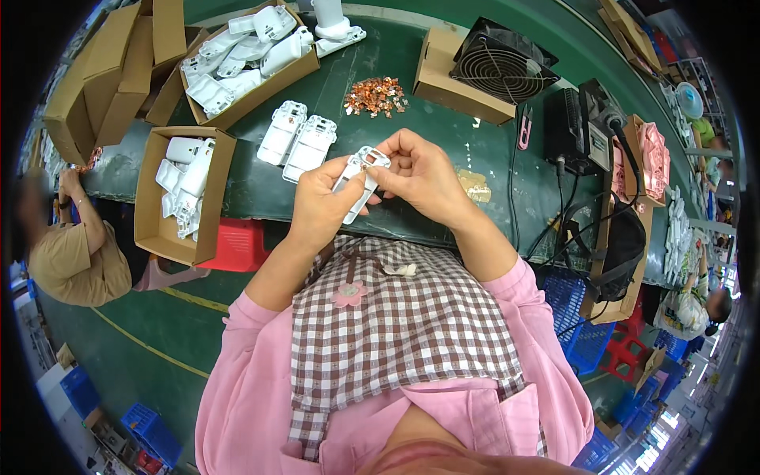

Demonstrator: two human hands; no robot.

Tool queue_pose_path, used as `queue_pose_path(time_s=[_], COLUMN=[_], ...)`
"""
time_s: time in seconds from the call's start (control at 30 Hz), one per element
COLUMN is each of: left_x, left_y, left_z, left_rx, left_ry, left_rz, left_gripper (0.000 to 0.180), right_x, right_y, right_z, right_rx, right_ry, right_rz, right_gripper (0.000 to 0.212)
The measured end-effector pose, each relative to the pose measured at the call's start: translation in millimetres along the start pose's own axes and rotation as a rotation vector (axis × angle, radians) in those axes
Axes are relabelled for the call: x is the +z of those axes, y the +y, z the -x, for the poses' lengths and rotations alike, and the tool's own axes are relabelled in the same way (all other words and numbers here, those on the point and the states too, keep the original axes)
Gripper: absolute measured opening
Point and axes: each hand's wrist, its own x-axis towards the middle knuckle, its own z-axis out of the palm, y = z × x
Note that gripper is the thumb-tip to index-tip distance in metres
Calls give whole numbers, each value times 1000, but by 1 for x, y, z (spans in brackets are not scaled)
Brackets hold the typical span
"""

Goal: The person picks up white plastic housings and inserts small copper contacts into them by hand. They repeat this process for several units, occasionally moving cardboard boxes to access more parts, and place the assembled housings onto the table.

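In front of my apron, over the near edge of the green table, I hold a white plastic casing (374,157) with openings at its upper end. My left hand (318,204) is closed around its left side, the thumb on top. My right hand (423,180) is closed at the casing's upper right, thumb and fingers pressed against it. A small copper-coloured spot shows near the thumbs; whether my fingers pinch a loose piece is hidden. Just beyond lie two similar casings, a left one (282,134) and a right one (312,146). Farther off is a pile of small copper-coloured pieces (375,96).
Left stand a near carton (144,198) and a far carton (261,89), both holding white plastic parts. A black fan (503,63) leans on a carton at the far right. A pink-handled cutter (524,131), black boxes (564,131) and cables lie right. Another person (79,253) sits left.
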Motion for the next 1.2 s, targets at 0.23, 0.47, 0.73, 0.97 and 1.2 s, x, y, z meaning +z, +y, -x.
queue_pose_path(time_s=[0.23,0.47,0.73,0.97,1.2], left_x=[-2,-2,-14,-68,-64], left_y=[-3,-7,-5,8,-1], left_z=[1,4,15,8,-4], left_rx=[-23,-49,231,634,593], left_ry=[5,33,189,496,477], left_rz=[3,6,-264,-988,-962], left_gripper=[25,22,22,21,20], right_x=[2,12,6,-10,23], right_y=[5,9,0,13,40], right_z=[1,5,-6,-50,-64], right_rx=[-31,-32,88,149,-43], right_ry=[17,52,-68,-37,129], right_rz=[99,108,59,286,393], right_gripper=[17,17,20,24,33])
